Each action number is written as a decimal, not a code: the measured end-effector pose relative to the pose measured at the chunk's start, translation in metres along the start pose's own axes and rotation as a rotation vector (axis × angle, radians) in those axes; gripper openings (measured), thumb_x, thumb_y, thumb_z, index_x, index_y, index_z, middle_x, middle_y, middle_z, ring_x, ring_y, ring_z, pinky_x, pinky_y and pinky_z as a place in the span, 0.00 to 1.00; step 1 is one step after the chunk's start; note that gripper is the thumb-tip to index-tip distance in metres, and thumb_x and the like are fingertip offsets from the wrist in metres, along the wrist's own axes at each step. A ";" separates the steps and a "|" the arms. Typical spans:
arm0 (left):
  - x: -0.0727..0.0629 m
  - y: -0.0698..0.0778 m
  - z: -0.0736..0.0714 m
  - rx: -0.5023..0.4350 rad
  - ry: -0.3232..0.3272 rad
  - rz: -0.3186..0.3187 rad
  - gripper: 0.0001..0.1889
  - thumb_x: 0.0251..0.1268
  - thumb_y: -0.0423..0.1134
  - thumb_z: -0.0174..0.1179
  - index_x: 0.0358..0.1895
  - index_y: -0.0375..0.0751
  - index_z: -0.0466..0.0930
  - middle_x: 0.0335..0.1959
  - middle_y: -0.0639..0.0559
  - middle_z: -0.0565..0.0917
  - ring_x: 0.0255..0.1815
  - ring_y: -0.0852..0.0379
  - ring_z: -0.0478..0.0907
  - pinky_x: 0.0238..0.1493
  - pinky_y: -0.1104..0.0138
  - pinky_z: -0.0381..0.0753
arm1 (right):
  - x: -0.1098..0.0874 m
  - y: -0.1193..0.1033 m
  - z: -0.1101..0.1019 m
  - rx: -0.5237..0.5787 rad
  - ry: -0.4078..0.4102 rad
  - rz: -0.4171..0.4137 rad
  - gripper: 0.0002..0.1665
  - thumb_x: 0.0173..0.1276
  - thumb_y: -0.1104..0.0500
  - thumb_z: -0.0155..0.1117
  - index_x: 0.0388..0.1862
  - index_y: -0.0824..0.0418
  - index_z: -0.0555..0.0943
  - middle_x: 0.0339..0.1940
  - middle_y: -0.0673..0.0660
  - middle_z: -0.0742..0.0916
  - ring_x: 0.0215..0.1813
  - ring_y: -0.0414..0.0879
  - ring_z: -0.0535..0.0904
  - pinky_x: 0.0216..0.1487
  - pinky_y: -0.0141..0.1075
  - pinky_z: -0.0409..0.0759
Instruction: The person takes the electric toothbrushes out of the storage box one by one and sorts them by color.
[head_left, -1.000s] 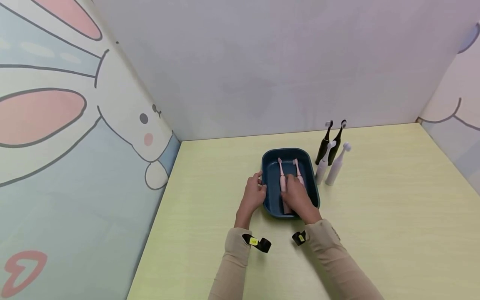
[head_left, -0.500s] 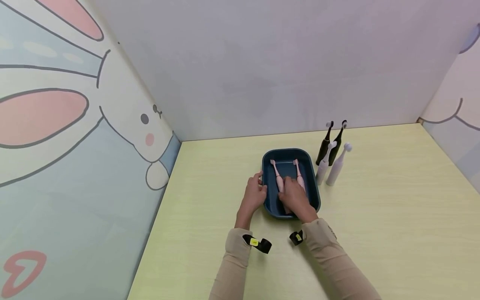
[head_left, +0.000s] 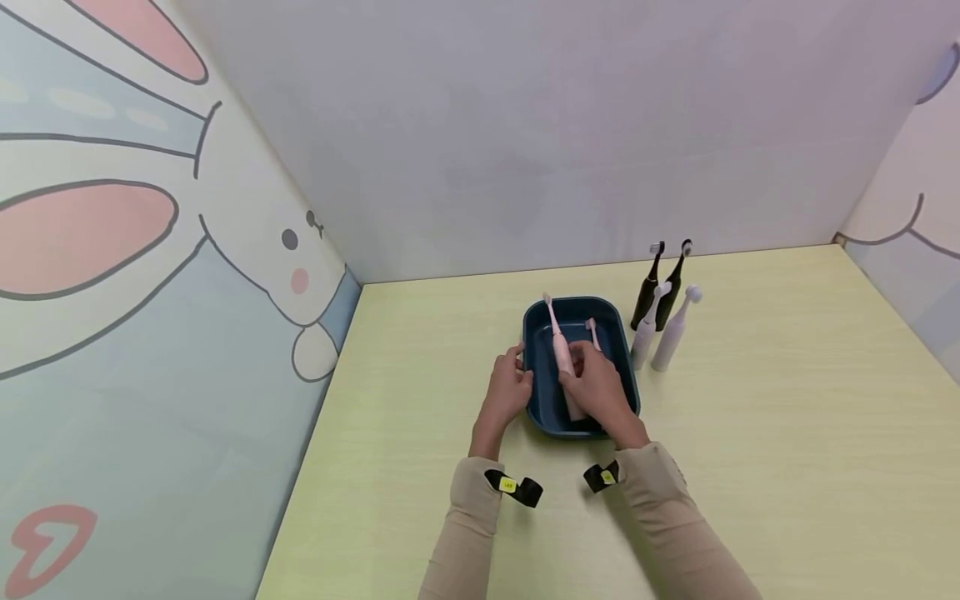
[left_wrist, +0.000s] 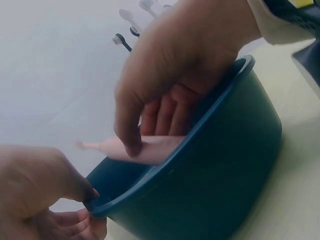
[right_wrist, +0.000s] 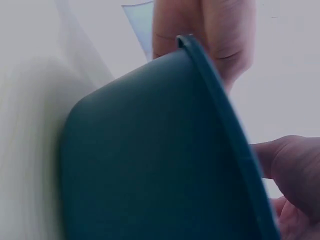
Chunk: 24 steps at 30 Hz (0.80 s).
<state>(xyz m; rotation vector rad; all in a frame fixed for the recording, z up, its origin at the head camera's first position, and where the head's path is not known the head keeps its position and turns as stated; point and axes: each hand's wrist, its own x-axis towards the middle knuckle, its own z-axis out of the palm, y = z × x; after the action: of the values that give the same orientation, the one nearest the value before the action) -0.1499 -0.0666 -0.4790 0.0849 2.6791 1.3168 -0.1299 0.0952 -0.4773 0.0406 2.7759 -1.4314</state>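
Note:
My right hand (head_left: 597, 390) grips a pink electric toothbrush (head_left: 562, 350) by its handle, tilted inside a dark blue basin (head_left: 550, 408). In the left wrist view the thumb and fingers of the right hand (left_wrist: 175, 65) pinch that toothbrush (left_wrist: 155, 149) above the basin wall (left_wrist: 215, 165). My left hand (head_left: 506, 390) holds the basin's left rim, thumb on one side of it and fingers on the other. A second pink electric toothbrush (head_left: 592, 327) lies in the basin, its lower part hidden by the right hand.
Just right of the basin, two light purple electric toothbrushes (head_left: 671, 337) stand upright on the table (head_left: 787, 400). Behind them stand two black ones (head_left: 646, 296). A pale wall (head_left: 570, 150) rises at the table's back edge, and a wall with a rabbit drawing (head_left: 247, 275) borders the left.
The gripped pink toothbrush has first swung its head left, then risen, its head now over the basin's back rim. The left hand has stayed on the rim.

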 end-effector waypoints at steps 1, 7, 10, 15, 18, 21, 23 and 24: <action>0.000 0.000 0.000 0.000 0.001 0.001 0.26 0.69 0.33 0.51 0.70 0.40 0.62 0.45 0.44 0.71 0.38 0.56 0.72 0.39 0.66 0.75 | -0.001 -0.001 -0.001 0.009 0.007 -0.006 0.28 0.65 0.58 0.62 0.62 0.63 0.68 0.46 0.61 0.81 0.42 0.52 0.77 0.46 0.45 0.78; -0.001 0.000 -0.001 0.006 0.000 -0.002 0.26 0.70 0.33 0.51 0.70 0.40 0.62 0.46 0.44 0.71 0.38 0.55 0.71 0.40 0.66 0.75 | -0.005 -0.004 -0.005 0.044 0.057 -0.042 0.29 0.64 0.59 0.63 0.63 0.63 0.68 0.48 0.63 0.81 0.45 0.54 0.78 0.48 0.47 0.79; -0.002 -0.001 -0.002 0.012 0.002 -0.001 0.26 0.70 0.33 0.51 0.70 0.40 0.62 0.45 0.44 0.71 0.38 0.56 0.71 0.40 0.66 0.74 | -0.007 -0.005 -0.006 0.059 0.089 -0.062 0.29 0.64 0.60 0.63 0.63 0.64 0.69 0.48 0.63 0.81 0.46 0.54 0.78 0.48 0.48 0.79; -0.002 -0.002 -0.003 0.014 0.002 0.002 0.26 0.70 0.33 0.50 0.70 0.40 0.62 0.46 0.44 0.71 0.38 0.56 0.72 0.40 0.66 0.74 | -0.009 -0.006 -0.009 0.088 0.158 -0.106 0.29 0.63 0.61 0.63 0.62 0.64 0.70 0.49 0.63 0.81 0.45 0.53 0.78 0.47 0.47 0.79; -0.003 -0.002 -0.004 0.012 -0.001 0.004 0.26 0.70 0.33 0.50 0.71 0.40 0.62 0.46 0.44 0.71 0.38 0.56 0.72 0.40 0.65 0.74 | -0.011 -0.007 -0.010 0.125 0.192 -0.132 0.28 0.62 0.63 0.63 0.62 0.65 0.70 0.49 0.63 0.81 0.45 0.54 0.78 0.46 0.47 0.80; -0.003 -0.003 -0.004 0.013 -0.002 0.003 0.26 0.70 0.33 0.50 0.71 0.40 0.61 0.46 0.44 0.71 0.38 0.56 0.72 0.40 0.65 0.75 | -0.013 -0.007 -0.012 0.165 0.220 -0.160 0.28 0.62 0.65 0.63 0.62 0.66 0.70 0.49 0.64 0.80 0.44 0.54 0.78 0.45 0.48 0.80; -0.003 -0.003 -0.004 0.014 -0.003 0.002 0.26 0.70 0.33 0.50 0.71 0.41 0.61 0.46 0.44 0.71 0.38 0.56 0.72 0.40 0.66 0.75 | -0.014 -0.007 -0.013 0.188 0.235 -0.176 0.28 0.62 0.66 0.63 0.62 0.67 0.69 0.50 0.65 0.80 0.44 0.54 0.79 0.46 0.49 0.81; -0.003 -0.003 -0.005 0.013 -0.002 0.002 0.26 0.70 0.33 0.50 0.71 0.41 0.61 0.46 0.44 0.71 0.38 0.56 0.72 0.40 0.66 0.75 | -0.015 -0.008 -0.014 0.201 0.243 -0.183 0.29 0.62 0.66 0.63 0.62 0.67 0.69 0.50 0.65 0.80 0.44 0.54 0.79 0.46 0.49 0.81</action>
<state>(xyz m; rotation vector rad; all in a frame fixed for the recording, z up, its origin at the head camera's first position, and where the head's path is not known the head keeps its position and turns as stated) -0.1477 -0.0724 -0.4784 0.0909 2.6867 1.2988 -0.1153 0.1020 -0.4624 -0.0401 2.8734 -1.8649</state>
